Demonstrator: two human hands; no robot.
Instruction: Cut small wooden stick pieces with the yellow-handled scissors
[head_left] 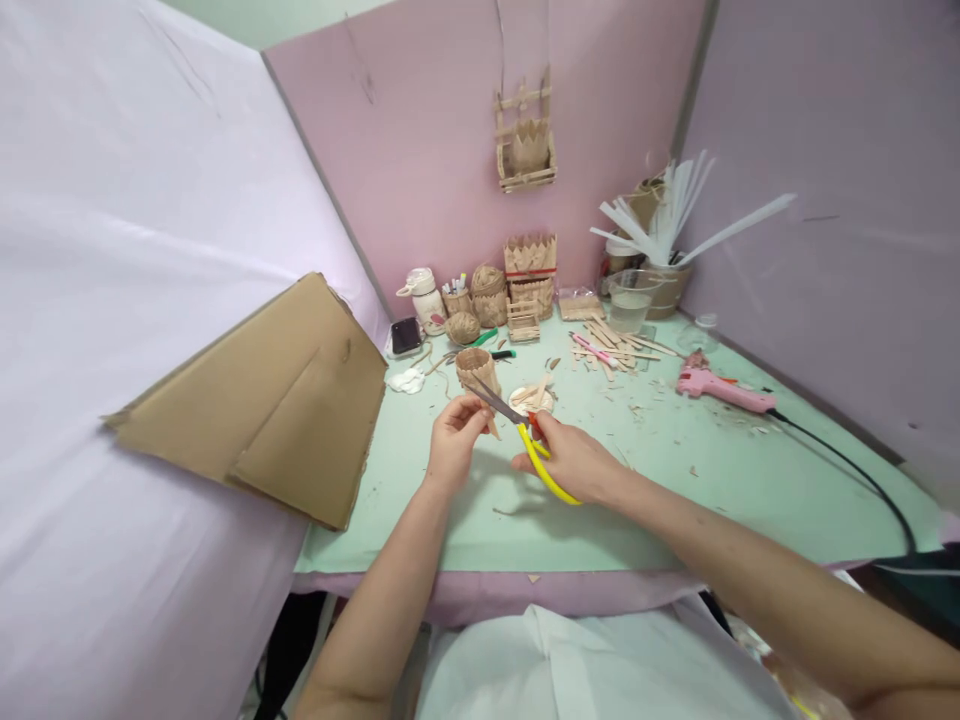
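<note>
My right hand [574, 458] grips yellow-handled scissors [538, 460], whose blades are apart and reach leftward to my left hand. Between the fingertips of my left hand [459, 432] is a small wooden stick piece [493, 428], with the blades close by it; whether they touch it I cannot tell. Just beyond my hands stands a small round cup made of wooden pieces [477, 368]. A round white lid or dish [531, 401] with wooden bits on it lies behind the scissors.
To the right rests a pink glue gun [724, 388] with a black cord. Wooden sticks [611, 342] and a pink pen [592, 348] lie behind. A white bottle [426, 302], twine ball [462, 327] and phone [406, 337] stand or lie back left. Cardboard [300, 410] leans at left.
</note>
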